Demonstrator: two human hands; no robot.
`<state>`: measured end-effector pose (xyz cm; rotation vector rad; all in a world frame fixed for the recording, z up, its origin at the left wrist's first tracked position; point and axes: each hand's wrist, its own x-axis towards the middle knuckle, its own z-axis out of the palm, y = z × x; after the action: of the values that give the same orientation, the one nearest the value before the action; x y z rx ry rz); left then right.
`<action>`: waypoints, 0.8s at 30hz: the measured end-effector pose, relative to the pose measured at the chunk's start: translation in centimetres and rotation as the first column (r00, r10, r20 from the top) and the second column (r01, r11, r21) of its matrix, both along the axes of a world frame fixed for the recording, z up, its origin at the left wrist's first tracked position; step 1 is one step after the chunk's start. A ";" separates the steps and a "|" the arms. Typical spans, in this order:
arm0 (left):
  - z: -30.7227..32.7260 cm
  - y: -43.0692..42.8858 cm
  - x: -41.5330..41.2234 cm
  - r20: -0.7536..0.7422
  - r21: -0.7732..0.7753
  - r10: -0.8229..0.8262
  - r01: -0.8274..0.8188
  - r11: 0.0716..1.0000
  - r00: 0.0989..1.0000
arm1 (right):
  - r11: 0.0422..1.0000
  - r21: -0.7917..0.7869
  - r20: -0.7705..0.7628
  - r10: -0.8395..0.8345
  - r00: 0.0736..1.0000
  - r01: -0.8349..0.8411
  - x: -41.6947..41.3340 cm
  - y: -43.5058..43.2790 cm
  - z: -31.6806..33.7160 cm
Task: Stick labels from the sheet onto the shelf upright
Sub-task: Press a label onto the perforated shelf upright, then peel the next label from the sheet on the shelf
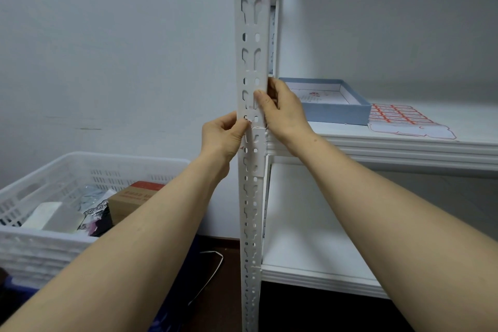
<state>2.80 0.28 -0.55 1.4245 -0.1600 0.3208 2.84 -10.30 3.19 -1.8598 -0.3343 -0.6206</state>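
Hands both at upright, forearms stretched forward. Left hand at its 9 o'clock, fingers curled, pinching red-edged label against edge. Right hand at 3 o'clock, gripping upright, thumb on front. Sheet on shelf, 3 o'clock of right hand.

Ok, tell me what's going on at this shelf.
A person is working on the white slotted shelf upright with both bare hands. The left hand pinches what looks like a small red-printed label against its left edge, while the right hand grips the upright just above, thumb on its front. The label sheet lies on the shelf board beside a blue box.
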 end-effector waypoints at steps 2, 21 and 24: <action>0.0 0.1 0.0 0.003 0.004 -0.007 0.007 1.000 1.000 | 1.000 -0.002 0.000 -0.001 1.000 0.001 0.0 0.0 0.0; -0.9 1.0 0.1 0.022 -0.031 -0.112 0.112 0.993 0.994 | 1.000 0.001 0.000 0.011 1.000 -0.011 0.1 -0.1 -0.2; -0.7 1.0 0.2 0.017 -0.027 -0.097 0.098 0.995 0.995 | 0.996 0.067 -0.031 0.061 0.998 -0.059 -0.1 -0.3 -0.1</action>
<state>3.02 1.31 -1.29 1.3822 -0.2361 0.2526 2.75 -10.55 3.06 -1.7885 -0.3429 -0.5526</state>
